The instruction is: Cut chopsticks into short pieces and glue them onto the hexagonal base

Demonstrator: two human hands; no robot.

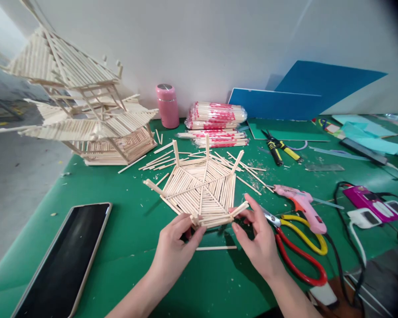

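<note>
A hexagonal panel of glued wooden sticks [200,187] lies on the green table mat [129,247], with short posts standing up at its corners. My left hand [177,247] pinches the panel's near edge at the left corner. My right hand [257,238] grips the near right corner, fingers around a protruding stick. One loose stick [216,248] lies on the mat between my hands, just below the panel.
A tall stick pagoda model [82,110] stands at the back left. A phone [64,260] lies front left. Scissors [298,247], pink glue gun [301,204], pliers [280,148], chopstick packs [215,117], a pink cup [167,106] and cables surround the work.
</note>
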